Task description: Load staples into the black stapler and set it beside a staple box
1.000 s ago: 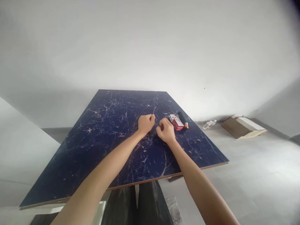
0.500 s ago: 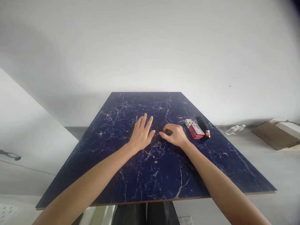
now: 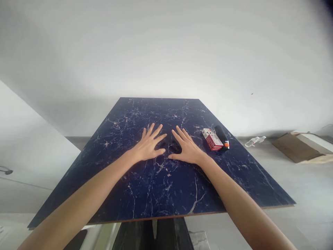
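My left hand (image 3: 148,145) is over the middle of the blue marble-patterned tabletop (image 3: 166,194), palm down with the fingers spread and nothing held. Close to its right, my right hand (image 3: 186,147) is also palm down, fingers stretched out and thumb pointing left. The two thumbs point at each other with a small gap between. To the right of my right hand lies a red and white box (image 3: 212,139). A black cylindrical object (image 3: 221,135) with an orange part at its near end lies against the box's right side.
On the floor right of the table lie a clear plastic bottle (image 3: 255,141) and an open cardboard box (image 3: 299,147). A pale wall (image 3: 161,48) rises behind the table's far edge. My legs (image 3: 153,234) are under the near edge.
My right hand has gone from curled fingers to stretched-out, spread ones. My left hand has shifted a little left and its fingers are wider apart. The camera view has moved slightly.
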`<state>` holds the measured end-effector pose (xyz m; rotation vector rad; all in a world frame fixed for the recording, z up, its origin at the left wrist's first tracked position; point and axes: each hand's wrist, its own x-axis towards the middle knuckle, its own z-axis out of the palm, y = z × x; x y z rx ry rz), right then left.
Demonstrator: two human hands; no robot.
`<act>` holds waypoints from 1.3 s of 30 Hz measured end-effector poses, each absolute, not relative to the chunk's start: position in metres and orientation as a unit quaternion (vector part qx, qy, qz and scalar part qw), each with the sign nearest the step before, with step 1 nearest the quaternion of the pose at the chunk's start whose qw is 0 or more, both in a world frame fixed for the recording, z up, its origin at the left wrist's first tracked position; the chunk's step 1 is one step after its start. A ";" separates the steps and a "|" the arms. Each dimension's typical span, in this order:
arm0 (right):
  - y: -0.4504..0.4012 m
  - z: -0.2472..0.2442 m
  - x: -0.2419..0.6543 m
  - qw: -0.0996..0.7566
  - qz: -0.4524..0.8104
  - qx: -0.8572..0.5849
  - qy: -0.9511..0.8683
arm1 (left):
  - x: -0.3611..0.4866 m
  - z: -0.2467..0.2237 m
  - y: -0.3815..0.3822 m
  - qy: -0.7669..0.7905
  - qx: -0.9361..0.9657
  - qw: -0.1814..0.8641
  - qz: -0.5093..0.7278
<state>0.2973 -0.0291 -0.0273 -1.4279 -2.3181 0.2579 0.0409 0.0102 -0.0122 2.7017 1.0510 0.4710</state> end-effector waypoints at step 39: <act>-0.032 -0.016 0.274 0.151 -0.098 -0.451 -0.874 | 0.035 -0.012 0.015 0.287 0.939 -0.063 0.176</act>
